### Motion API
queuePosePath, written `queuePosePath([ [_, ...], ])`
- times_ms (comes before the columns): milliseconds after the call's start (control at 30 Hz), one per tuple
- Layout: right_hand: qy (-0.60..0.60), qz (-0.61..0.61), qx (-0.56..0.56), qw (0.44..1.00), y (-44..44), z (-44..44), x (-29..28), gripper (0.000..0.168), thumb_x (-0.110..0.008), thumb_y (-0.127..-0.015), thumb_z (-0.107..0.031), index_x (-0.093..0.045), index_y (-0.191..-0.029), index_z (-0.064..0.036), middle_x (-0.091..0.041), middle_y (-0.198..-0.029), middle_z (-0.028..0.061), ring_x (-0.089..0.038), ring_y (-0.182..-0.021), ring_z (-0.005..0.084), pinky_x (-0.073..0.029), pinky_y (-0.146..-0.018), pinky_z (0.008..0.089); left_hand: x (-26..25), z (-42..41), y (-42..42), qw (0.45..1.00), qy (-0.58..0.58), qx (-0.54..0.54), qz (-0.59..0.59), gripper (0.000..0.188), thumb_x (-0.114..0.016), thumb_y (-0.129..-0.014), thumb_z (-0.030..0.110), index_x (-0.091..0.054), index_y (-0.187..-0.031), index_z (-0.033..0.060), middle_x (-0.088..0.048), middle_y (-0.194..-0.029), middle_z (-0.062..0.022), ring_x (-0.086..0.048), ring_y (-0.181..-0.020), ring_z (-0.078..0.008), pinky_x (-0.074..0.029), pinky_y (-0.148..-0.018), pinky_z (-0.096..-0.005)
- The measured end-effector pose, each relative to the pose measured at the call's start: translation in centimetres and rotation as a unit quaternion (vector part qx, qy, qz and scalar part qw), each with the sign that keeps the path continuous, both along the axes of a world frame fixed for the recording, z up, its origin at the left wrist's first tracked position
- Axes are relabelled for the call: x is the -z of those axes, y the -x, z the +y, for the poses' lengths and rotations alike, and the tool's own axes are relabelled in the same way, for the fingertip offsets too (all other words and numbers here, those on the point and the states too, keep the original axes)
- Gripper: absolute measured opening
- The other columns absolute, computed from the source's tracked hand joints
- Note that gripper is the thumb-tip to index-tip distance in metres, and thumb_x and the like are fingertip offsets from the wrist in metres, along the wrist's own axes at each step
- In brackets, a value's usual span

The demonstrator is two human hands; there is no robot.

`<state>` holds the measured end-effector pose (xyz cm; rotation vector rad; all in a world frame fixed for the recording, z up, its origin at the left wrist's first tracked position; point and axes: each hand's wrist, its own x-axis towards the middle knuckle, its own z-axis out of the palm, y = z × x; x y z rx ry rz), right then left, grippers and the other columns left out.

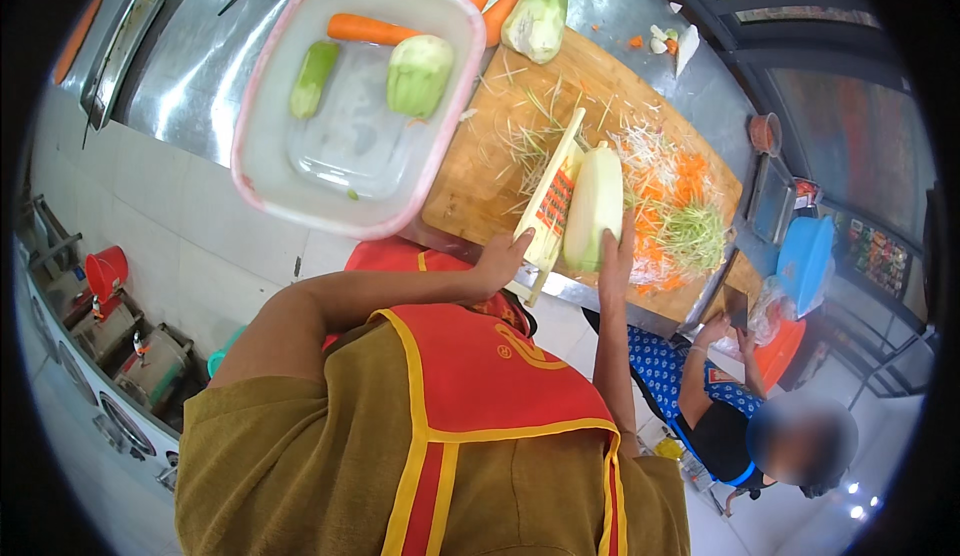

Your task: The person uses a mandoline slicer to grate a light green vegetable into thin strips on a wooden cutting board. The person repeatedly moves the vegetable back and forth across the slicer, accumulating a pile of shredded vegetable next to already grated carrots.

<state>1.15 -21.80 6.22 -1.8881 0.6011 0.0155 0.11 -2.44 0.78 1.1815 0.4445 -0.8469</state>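
Note:
My left hand [504,263] grips the lower end of a pale yellow hand grater [553,203], which stands tilted on a wooden cutting board [461,181]. Against the grater's right side is a large, pale radish-like vegetable [594,207]. My right hand [616,259] holds its lower right side, fingers along the skin. Just right of it lies a heap of shredded vegetables [667,211] in orange, white and light green. Thin pale green shreds [536,139] are scattered on the board left of the grater.
A white plastic basin [247,135] with a pink rim stands left, holding a carrot [371,28] and two green radish pieces [420,75]. Carrots [510,8] and a partly peeled radish [535,21] lie beyond the board. At right, a co-worker [720,406] holds a cleaver [735,307] over another board.

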Motion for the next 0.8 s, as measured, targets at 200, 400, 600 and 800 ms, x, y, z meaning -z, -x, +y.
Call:
queuePosePath([
  [200,0.123,0.033,-0.082,0.988,-1.9,1.7,-1.0,0.088,-0.077,-0.074,-0.018,-0.033,-0.148,-0.002,-0.047,-0.137,0.0252,-0.051,-0.122,0.0325,-0.04,-0.105,0.0398,0.8,-0.1,0.3,0.998,-0.032,0.011,-0.044,0.054,-0.048,-0.1,0.044,-0.065,-0.087,-0.0056,-0.061,-0.069,-0.012,-0.056,-0.063,-0.0179,-0.045,-0.061,-0.0357],
  [400,0.238,0.035,-0.197,0.95,-0.9,2.2,-4.0,0.086,-0.078,-0.068,-0.016,-0.041,-0.146,-0.011,-0.05,-0.129,0.0263,-0.057,-0.113,0.0356,-0.047,-0.097,0.0401,1.2,0.0,0.0,0.999,-0.026,0.027,0.016,0.053,-0.046,-0.1,0.044,-0.064,-0.094,-0.0056,-0.063,-0.074,-0.0119,-0.057,-0.065,-0.0194,-0.046,-0.063,-0.0361],
  [600,0.274,0.093,-0.253,0.923,0.5,6.6,-7.0,0.087,-0.079,-0.068,-0.03,-0.042,-0.146,-0.021,-0.044,-0.129,0.0356,-0.056,-0.111,0.0474,-0.052,-0.089,0.0464,-1.6,0.3,-0.3,0.999,0.013,-0.001,0.045,0.056,-0.041,-0.101,0.048,-0.063,-0.09,-0.0021,-0.053,-0.066,-0.0041,-0.048,-0.056,-0.0149,-0.043,-0.055,-0.0307],
  [800,0.414,0.216,-0.21,0.859,-11.5,5.8,-1.2,0.089,-0.074,-0.071,-0.05,-0.033,-0.149,-0.032,-0.045,-0.127,0.0359,-0.064,-0.096,0.0451,-0.055,-0.08,0.048,2.1,-0.1,2.1,0.997,0.003,0.039,0.06,0.052,-0.041,-0.102,0.045,-0.062,-0.093,-0.0018,-0.057,-0.072,-0.0059,-0.053,-0.058,-0.0151,-0.047,-0.056,-0.0325],
])
